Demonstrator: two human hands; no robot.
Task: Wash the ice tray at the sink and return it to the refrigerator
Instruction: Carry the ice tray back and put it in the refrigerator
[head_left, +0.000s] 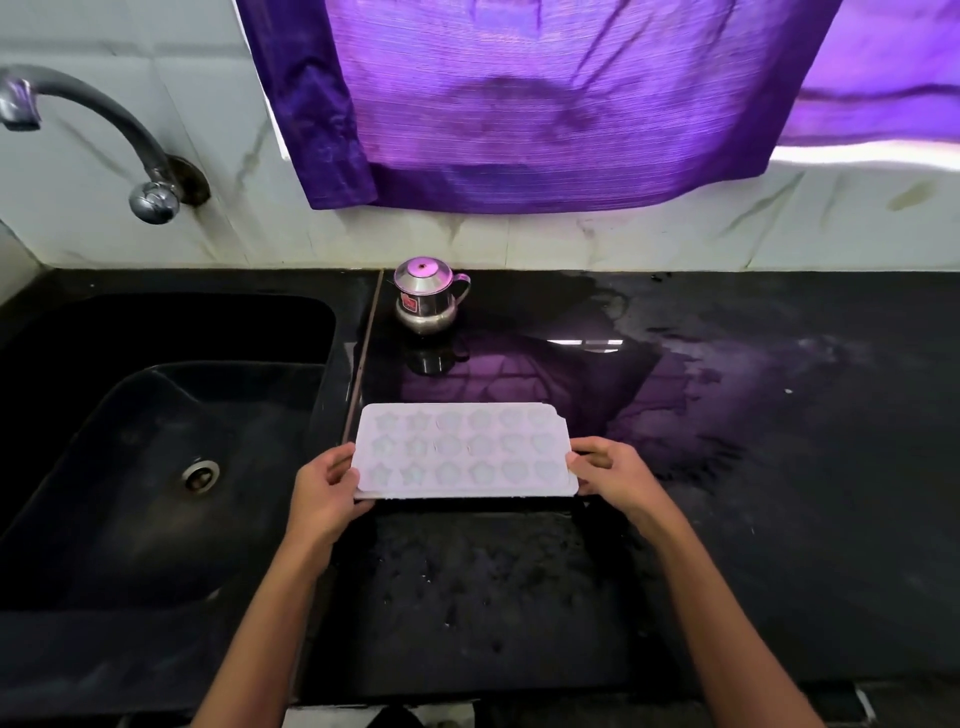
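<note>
The left hand (324, 486) grips the ice tray (460, 451) at its left end, and the right hand (610, 467) grips its right end, holding it level just above the black surface (779, 467). The surface is wet, with drops beneath the tray. A black sink (156, 467) lies left, under a tap (104, 135). A small steel pot (428, 296) stands behind, below a purple curtain (545, 104) on the tiled wall.
</note>
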